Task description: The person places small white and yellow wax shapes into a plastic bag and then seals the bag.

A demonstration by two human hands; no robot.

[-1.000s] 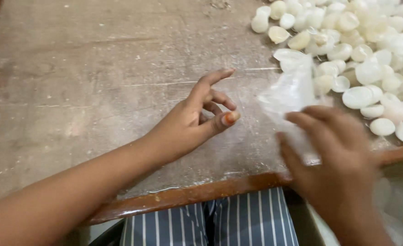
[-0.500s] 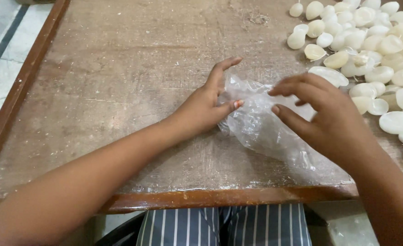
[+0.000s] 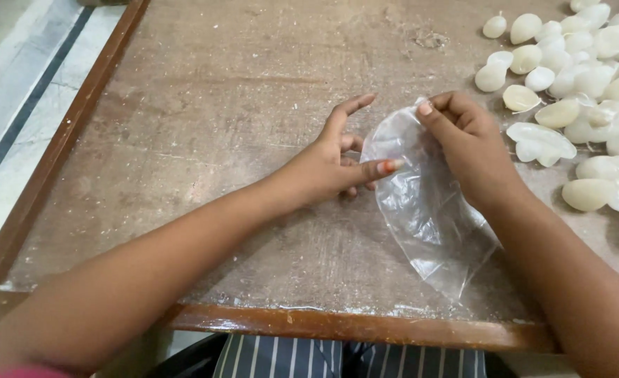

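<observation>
A clear, crumpled plastic bag (image 3: pixel 425 210) lies on the worn brown table (image 3: pixel 204 119) near its front edge. My right hand (image 3: pixel 467 143) pinches the bag's upper edge between thumb and fingers. My left hand (image 3: pixel 337 157) rests beside the bag on its left, thumb pressed onto the plastic while the other fingers spread or curl. A heap of white, shell-like pieces (image 3: pixel 582 84) lies to the right of my right hand, apart from the bag.
The table has a raised wooden rim (image 3: pixel 337 325) along the front and left side. A light tiled floor (image 3: pixel 22 112) shows beyond the left rim. Striped fabric (image 3: pixel 351 357) shows below the front edge.
The bag has come from the table's right edge toward the middle and now lies flatter. My right hand has shifted up to pinch its top edge; my left thumb holds the plastic.
</observation>
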